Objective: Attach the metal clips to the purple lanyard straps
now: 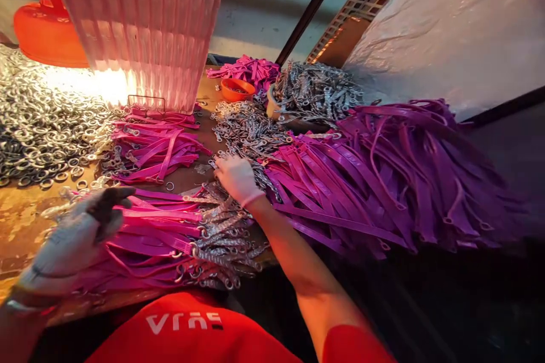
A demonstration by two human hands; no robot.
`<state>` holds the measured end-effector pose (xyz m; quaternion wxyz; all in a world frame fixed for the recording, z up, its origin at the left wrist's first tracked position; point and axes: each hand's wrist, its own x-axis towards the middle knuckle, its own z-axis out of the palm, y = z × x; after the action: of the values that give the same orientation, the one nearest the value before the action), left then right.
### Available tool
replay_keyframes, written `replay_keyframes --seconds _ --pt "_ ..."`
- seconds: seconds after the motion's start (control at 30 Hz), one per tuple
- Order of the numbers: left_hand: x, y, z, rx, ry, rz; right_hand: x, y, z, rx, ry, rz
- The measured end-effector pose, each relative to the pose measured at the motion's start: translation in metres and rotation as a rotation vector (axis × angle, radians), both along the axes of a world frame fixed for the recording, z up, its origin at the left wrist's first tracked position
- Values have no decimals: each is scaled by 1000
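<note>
My left hand point(79, 232), in a white glove with dark-stained fingers, hovers at the left end of a bundle of pink-purple straps point(149, 232). Its finger and thumb are apart, and I see nothing between them. Short braided metal chains point(223, 238) with rings are fixed to the right ends of these straps. My right hand point(238, 178), also gloved, reaches to the near edge of a heap of loose chains point(251, 130). Its fingers are bent down and closed at the heap; what they pinch is too small to make out.
Metal rings point(42, 125) pile up at left under a bright lamp point(51, 34) and a ribbed plastic sheet point(149, 22). More finished straps point(162, 147) lie beyond. A large strap heap point(361, 176) spreads at right. Behind stand an orange bowl point(237, 91) and a chain-filled tub point(272, 105).
</note>
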<state>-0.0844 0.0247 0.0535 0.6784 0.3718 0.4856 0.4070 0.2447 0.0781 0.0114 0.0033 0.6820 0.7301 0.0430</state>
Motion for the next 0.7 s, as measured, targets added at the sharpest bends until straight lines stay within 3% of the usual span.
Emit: replay_keyframes --seconds 0.13,0.23,0.37,0.5,0.6,0.7 --pt "45 -4 0 -377 -404 -38 8 43 -31 -58 -50 -34" --pt "49 -9 -10 -378 -494 -54 13 44 -41 -68 -39 -42" --pt "41 -22 -30 -192 -308 -139 18 37 -42 -64 3 -85" --pt "42 -33 -35 -104 -41 -156 16 27 -34 -38 72 -51" --pt "46 -40 -33 -56 91 -164 6 1 -22 -12 150 60" --pt "50 -44 -33 -124 54 -232 -18 -41 -4 42 339 297"
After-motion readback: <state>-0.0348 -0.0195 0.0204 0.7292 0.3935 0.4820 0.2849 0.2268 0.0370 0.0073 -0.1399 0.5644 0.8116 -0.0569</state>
